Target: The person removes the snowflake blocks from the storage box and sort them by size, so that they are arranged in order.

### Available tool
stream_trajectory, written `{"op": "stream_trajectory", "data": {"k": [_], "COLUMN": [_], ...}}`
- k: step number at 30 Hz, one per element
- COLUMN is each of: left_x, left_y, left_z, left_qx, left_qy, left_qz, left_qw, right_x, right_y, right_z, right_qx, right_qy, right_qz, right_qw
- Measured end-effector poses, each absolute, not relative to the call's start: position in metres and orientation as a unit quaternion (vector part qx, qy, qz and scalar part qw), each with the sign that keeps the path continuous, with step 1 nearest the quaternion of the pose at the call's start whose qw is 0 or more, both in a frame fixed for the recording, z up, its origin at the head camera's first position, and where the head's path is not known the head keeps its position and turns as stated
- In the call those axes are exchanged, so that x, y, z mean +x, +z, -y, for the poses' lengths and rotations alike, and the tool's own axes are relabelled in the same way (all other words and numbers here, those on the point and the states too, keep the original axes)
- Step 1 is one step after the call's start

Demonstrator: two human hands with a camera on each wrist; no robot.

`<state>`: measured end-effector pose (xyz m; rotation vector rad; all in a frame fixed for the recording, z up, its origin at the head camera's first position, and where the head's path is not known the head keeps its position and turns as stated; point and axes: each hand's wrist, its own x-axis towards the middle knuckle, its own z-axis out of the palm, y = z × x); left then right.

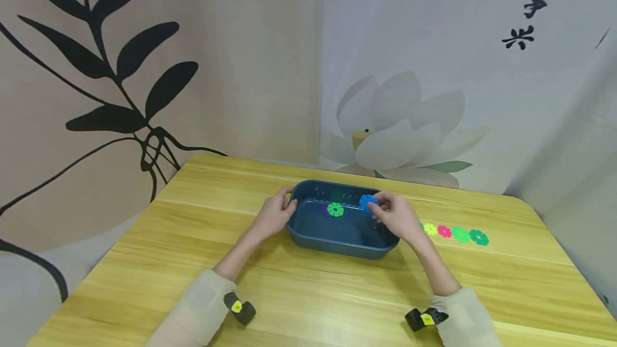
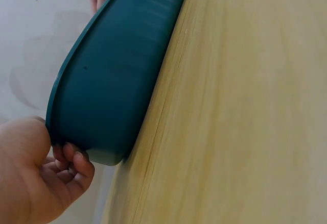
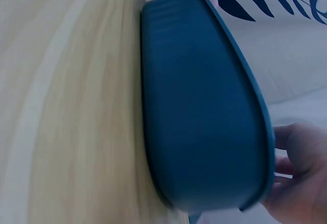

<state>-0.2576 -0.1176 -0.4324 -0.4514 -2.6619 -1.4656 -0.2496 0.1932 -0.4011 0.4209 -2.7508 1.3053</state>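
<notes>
A dark blue rectangular plastic basin point(image 1: 337, 246) sits on the table. My left hand point(image 1: 271, 217) grips its left end, thumb over the rim and fingers curled beneath it, as the left wrist view shows on the basin's outer wall point(image 2: 107, 76). Over the right end, my right hand point(image 1: 399, 219) pinches a blue notched plastic disc point(image 1: 365, 201) between thumb and fingers. Inside the basin are a green notched disc point(image 1: 340, 210) and a purple one point(image 1: 325, 209) partly behind it. In the right wrist view the basin's wall hides my right fingertips and the blue disc.
Right of the basin, a row of notched discs lies on the wooden table point(image 1: 299, 293): yellow point(image 1: 427, 232), pink point(image 1: 441, 233), light green point(image 1: 455, 234) and dark green point(image 1: 474, 237), with another partly hidden by my right wrist. A printed curtain point(image 1: 260, 68) hangs behind the table.
</notes>
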Motion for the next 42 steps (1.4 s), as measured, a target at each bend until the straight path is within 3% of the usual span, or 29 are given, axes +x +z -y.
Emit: {"op": "stream_trajectory", "data": {"k": [15,22,42], "left_x": [-0.260,-0.258,-0.259], "left_y": [-0.434,-0.436,-0.434], "left_z": [0.117,0.118,0.117], "left_qx": [-0.149,-0.167,-0.143], "left_qy": [-0.473,-0.476,-0.470], "left_qz": [0.868,0.861,0.870], "left_qw": [0.041,0.070,0.042], "right_x": [-0.244,-0.236,-0.220], "right_y": [-0.396,-0.396,-0.413], "right_z": [-0.256,-0.287,-0.360], "right_qx": [0.093,0.076,0.006], "right_qy": [0.468,0.469,0.384], "right_qz": [0.874,0.874,0.914], "right_qw": [0.091,0.102,0.131]}}
